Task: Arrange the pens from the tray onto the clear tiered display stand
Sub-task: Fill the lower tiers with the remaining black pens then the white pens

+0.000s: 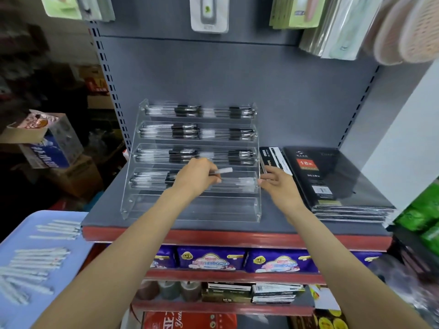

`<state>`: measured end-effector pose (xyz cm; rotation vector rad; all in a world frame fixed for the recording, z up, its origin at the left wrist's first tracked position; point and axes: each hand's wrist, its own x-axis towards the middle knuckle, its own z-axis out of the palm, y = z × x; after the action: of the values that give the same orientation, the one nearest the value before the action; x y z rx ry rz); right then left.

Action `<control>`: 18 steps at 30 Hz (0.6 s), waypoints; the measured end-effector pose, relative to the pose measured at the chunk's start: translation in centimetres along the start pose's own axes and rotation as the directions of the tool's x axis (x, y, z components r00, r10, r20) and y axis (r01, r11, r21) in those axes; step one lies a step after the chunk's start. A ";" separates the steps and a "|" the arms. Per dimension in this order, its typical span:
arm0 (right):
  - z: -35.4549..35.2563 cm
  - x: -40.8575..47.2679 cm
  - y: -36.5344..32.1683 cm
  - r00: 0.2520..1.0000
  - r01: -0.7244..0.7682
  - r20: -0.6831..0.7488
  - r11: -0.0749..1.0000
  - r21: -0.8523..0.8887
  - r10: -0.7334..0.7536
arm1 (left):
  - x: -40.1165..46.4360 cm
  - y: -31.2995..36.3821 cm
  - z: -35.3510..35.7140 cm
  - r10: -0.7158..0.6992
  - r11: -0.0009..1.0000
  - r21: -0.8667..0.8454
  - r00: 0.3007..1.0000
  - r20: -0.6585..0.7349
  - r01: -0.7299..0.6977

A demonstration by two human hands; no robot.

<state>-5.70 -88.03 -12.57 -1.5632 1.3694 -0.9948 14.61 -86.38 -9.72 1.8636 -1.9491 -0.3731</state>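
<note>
At stand (pixel 190 210) | left hand (pixel 192 176) holds pen (pixel 222 171) | lengthwise, pointing right

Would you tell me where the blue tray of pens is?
The blue tray sits at the head view's lower left, below and left of the clear stand on the grey shelf.

I see a stack of black notebooks (pixel 337 184) on the grey shelf (pixel 285 217), a black pen box (pixel 273 160) just beside it, purple packets (pixel 211 258) on the shelf below, and cardboard boxes (pixel 47 143) at left.
</note>
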 end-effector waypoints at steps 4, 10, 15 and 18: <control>0.1 0.2 0.0 1.000 0.018 0.010 1.000 -0.017 -0.018 | 0.2 -0.2 -0.1 -0.013 1.000 -0.020 1.000 -0.003 0.013; 0.2 0.3 0.0 0.999 0.040 0.009 0.996 -0.086 -0.040 | 0.2 -0.3 0.0 -0.028 0.999 -0.040 0.999 -0.046 0.026; 0.2 0.2 -0.1 0.999 0.047 0.015 0.995 -0.093 -0.046 | 1.0 0.8 0.8 0.048 0.999 -0.027 0.996 0.075 -0.046; 0.2 0.2 0.1 0.999 0.047 0.021 0.995 -0.083 -0.045 | 0.8 0.6 1.0 0.097 0.995 0.008 0.991 0.090 -0.098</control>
<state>-5.55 -88.26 -12.75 -1.6690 1.3833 -0.9585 13.65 -87.21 -10.20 1.7797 -2.0970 -0.4224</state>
